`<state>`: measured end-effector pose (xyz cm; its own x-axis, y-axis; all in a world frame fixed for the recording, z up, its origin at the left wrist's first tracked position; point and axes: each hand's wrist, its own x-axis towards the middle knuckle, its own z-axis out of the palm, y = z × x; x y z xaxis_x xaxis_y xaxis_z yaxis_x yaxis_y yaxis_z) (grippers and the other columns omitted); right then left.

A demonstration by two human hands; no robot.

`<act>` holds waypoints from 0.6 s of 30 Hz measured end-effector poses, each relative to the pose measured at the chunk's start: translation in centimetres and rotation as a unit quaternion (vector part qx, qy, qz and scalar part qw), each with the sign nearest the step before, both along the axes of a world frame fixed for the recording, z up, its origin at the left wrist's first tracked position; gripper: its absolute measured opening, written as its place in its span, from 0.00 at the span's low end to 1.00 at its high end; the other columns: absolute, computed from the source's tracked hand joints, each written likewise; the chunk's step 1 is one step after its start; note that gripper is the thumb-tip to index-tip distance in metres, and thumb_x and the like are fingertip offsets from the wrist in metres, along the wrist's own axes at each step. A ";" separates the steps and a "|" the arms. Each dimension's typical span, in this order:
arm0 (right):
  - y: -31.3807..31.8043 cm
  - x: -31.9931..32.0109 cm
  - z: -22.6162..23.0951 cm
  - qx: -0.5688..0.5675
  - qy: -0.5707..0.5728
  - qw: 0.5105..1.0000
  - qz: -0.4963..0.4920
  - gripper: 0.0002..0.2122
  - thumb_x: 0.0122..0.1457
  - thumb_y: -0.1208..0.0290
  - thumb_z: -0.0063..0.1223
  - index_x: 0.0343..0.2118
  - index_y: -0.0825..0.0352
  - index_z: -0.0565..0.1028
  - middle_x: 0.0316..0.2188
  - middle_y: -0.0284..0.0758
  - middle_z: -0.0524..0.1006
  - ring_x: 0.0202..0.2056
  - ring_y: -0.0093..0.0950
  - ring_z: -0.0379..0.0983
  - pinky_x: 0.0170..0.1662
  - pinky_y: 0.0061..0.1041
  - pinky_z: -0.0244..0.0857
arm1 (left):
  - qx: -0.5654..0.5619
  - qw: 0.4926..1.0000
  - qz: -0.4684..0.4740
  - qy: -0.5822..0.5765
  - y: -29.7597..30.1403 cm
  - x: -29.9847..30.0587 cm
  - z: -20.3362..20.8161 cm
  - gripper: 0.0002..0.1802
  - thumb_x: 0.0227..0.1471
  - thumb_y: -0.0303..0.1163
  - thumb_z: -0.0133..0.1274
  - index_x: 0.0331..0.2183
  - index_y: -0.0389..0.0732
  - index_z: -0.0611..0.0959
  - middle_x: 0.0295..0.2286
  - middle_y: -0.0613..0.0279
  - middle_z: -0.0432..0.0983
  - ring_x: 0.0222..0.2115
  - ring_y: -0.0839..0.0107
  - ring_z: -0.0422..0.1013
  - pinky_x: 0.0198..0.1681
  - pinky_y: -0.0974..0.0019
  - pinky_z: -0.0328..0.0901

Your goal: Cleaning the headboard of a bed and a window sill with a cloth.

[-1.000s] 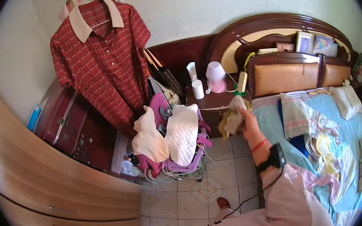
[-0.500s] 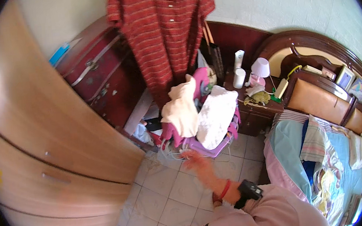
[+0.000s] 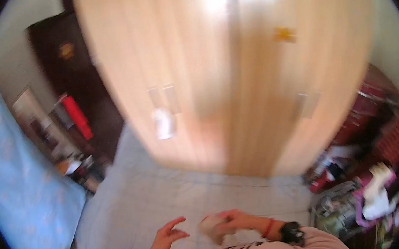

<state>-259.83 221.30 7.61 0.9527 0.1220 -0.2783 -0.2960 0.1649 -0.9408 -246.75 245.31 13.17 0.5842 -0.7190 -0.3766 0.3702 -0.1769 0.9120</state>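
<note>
My left hand (image 3: 165,240) is raised low in the picture, fingers apart, with nothing in it. To its right, my right hand (image 3: 236,220) grips a small pale cloth-like bundle (image 3: 211,226) in front of my body. Blur hides what kind of thing the bundle is. A red band and a dark watch-like device (image 3: 292,233) circle my right wrist. The two hands are apart, both over the light tiled floor.
A tall light-wood wardrobe (image 3: 201,139) stands ahead, with a white item (image 3: 164,123) hanging from its handle. A dark door (image 3: 68,55) and a blue cover (image 3: 20,172) are at left. Clothes, a purple-edged basket (image 3: 361,204) and a dark red trunk (image 3: 370,101) fill the right.
The view has swung left from the bed and clothes pile to the wardrobe. My right hand, earlier by the basket, now holds the pale bundle, and my left hand has come up into view.
</note>
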 end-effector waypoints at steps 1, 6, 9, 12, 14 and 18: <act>-0.6 1.9 -0.2 0.004 0.010 1.000 -0.020 0.19 0.50 0.66 0.53 0.44 0.68 0.68 0.38 0.30 0.72 0.39 0.22 0.66 0.44 0.24 0.61 | -0.013 0.999 0.044 -0.016 2.7 1.8 -0.3 0.25 0.42 0.22 0.50 0.46 0.36 0.68 0.32 0.59 0.73 0.32 0.73 0.70 0.39 0.71 0.62; -3.4 10.3 -0.5 0.072 0.064 0.986 -0.133 0.16 0.50 0.70 0.52 0.42 0.69 0.70 0.40 0.33 0.71 0.42 0.25 0.67 0.45 0.25 0.61 | 0.076 0.967 0.215 -0.117 14.7 8.6 -2.5 0.27 0.42 0.28 0.50 0.48 0.37 0.67 0.33 0.57 0.73 0.32 0.69 0.70 0.37 0.68 0.63; -4.1 17.2 -2.6 -0.064 0.077 0.971 -0.218 0.14 0.48 0.72 0.53 0.39 0.68 0.71 0.37 0.31 0.71 0.38 0.24 0.68 0.41 0.24 0.62 | 0.417 0.791 0.159 -0.418 22.8 11.7 -7.4 0.29 0.41 0.31 0.53 0.48 0.36 0.66 0.47 0.50 0.62 0.37 0.64 0.68 0.40 0.66 0.63; -2.0 24.7 -3.4 -0.063 0.042 0.975 -0.208 0.14 0.46 0.71 0.55 0.38 0.64 0.71 0.31 0.28 0.72 0.32 0.19 0.66 0.34 0.20 0.61 | 0.601 0.678 0.080 -0.415 26.6 13.4 -9.8 0.33 0.38 0.40 0.55 0.48 0.40 0.66 0.43 0.51 0.66 0.39 0.59 0.68 0.41 0.62 0.63; 0.3 31.4 -3.8 -0.111 -0.023 0.988 -0.103 0.14 0.46 0.71 0.56 0.38 0.62 0.70 0.29 0.27 0.71 0.31 0.18 0.66 0.32 0.20 0.60 | 0.526 0.719 0.126 -0.437 28.9 14.1 -13.9 0.30 0.44 0.36 0.51 0.49 0.39 0.64 0.45 0.46 0.63 0.44 0.56 0.62 0.48 0.57 0.57; 12.4 45.0 -3.3 0.026 0.033 0.987 0.152 0.14 0.47 0.71 0.54 0.39 0.65 0.71 0.32 0.29 0.71 0.33 0.20 0.66 0.37 0.21 0.61 | 0.352 0.863 0.077 -0.354 26.2 19.4 -10.3 0.32 0.45 0.38 0.50 0.52 0.44 0.60 0.49 0.43 0.57 0.48 0.53 0.57 0.50 0.55 0.55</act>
